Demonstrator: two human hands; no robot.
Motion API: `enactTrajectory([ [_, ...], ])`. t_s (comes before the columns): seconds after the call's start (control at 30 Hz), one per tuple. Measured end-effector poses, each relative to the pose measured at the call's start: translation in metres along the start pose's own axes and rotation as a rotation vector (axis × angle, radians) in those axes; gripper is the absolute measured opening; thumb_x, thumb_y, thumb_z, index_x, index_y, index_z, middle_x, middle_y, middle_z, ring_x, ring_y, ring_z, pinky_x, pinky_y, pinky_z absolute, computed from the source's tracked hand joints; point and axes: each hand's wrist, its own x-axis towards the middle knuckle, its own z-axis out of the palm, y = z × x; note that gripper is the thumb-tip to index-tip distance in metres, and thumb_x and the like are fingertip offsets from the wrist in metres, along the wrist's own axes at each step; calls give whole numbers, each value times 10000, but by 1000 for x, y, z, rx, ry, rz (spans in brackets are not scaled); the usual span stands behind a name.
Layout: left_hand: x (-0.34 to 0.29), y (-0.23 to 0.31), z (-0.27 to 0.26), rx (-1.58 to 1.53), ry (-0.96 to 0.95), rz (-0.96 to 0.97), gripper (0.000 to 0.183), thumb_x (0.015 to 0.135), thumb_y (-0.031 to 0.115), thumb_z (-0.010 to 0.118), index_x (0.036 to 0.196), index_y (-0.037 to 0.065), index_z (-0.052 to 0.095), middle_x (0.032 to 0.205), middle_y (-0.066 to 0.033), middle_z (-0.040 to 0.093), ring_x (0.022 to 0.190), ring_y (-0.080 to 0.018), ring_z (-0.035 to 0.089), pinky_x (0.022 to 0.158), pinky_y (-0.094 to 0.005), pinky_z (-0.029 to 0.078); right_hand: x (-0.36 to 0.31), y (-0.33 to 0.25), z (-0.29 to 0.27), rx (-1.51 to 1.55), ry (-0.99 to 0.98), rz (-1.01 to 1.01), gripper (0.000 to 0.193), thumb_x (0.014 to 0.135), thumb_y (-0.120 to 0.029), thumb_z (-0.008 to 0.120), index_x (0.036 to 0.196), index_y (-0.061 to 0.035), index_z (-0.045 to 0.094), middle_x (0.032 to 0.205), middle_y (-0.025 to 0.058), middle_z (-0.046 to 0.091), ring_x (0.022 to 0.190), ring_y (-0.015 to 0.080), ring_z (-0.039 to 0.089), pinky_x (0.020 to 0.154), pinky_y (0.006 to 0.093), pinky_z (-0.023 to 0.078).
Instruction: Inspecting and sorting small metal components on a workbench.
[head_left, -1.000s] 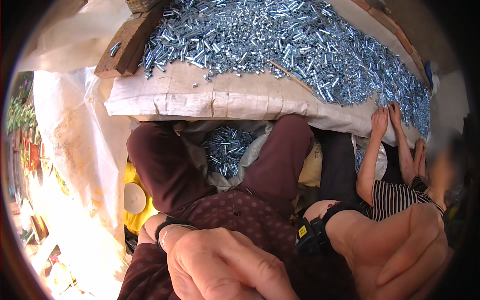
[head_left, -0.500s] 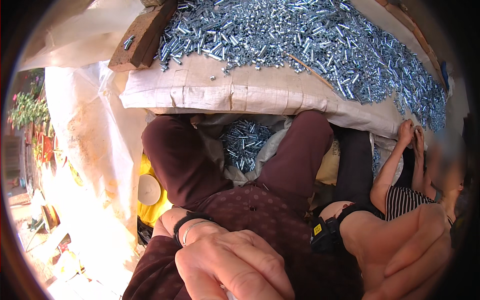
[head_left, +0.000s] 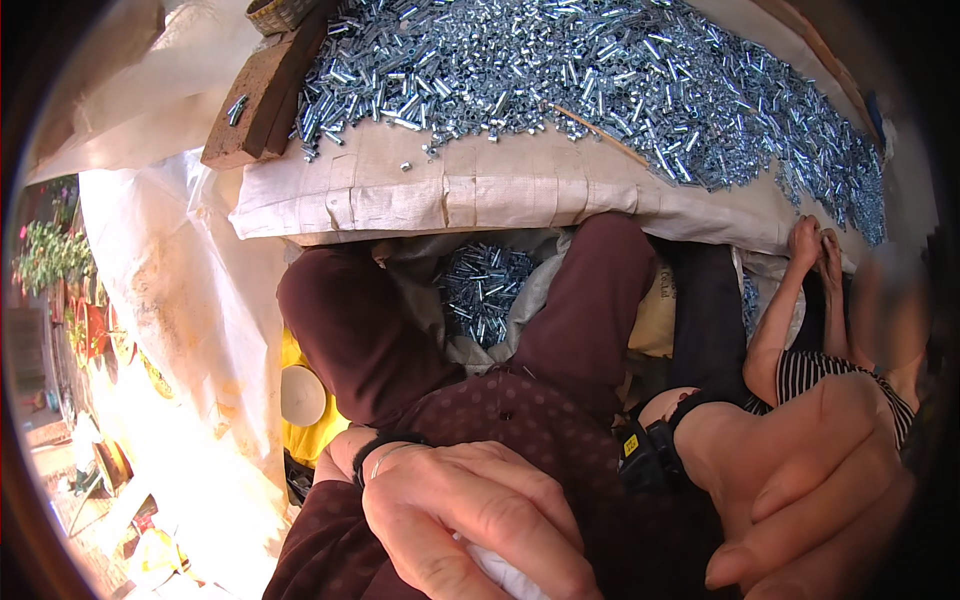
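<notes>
My left hand (head_left: 470,525) is close to the camera at the bottom, its fingers curled over a bit of white cloth (head_left: 500,572). A thin bangle and a dark band circle its wrist. My right hand (head_left: 815,480) is at the bottom right, fingers bent inward, with a black strap and a small yellow tag at the wrist; whether it holds anything is hidden. Both hands hover over my lap in dark maroon clothing (head_left: 520,410). A heap of shiny metal bolts (head_left: 590,80) covers the sack-covered table (head_left: 460,190) ahead. A smaller pile of bolts (head_left: 485,290) lies between my knees.
Another person in a striped top sits at my right, their hands (head_left: 815,245) at the table's edge by the bolts. A wooden block (head_left: 262,100) lies at the table's left end. White sacking (head_left: 190,300) hangs at the left, a yellow container (head_left: 300,400) beside my leg.
The view has tilted, so the table and bolts sit lower and further right in the picture. My hands stay near the camera; the other person's hands remain at the table edge.
</notes>
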Motion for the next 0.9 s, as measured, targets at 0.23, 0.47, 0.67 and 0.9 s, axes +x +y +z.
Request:
enactTrajectory([
  [0.23,9,-24,32,-403,157,17,182,923,77,558,897,-32,701,935,-237,635,797,-258,614,677,-302,501,-1,8,3,59,-108,-109,381,856,-283,578,537,-139,428,445,-88,380,411,58,458,543,167,416],
  [0.47,9,-31,27,-497,107,62,175,912,60,551,901,-26,703,951,-225,633,812,-258,588,671,-291,479,6,16,-2,52,-175,-221,385,857,-288,579,537,-132,432,449,-84,389,415,60,464,548,169,424],
  [0.67,3,-6,-7,-285,43,-150,163,893,80,551,901,-22,677,908,-210,629,752,-241,580,640,-310,480,12,27,-13,17,-221,-303,388,857,-292,580,537,-126,435,452,-80,397,417,62,469,553,171,430],
  [0.9,-24,-9,-44,-118,722,-657,229,890,82,566,1105,4,586,1087,-118,590,953,-191,610,838,-300,483,31,3,-9,-41,-237,-373,392,857,-297,581,538,-119,439,456,-76,406,420,65,475,558,173,438],
])
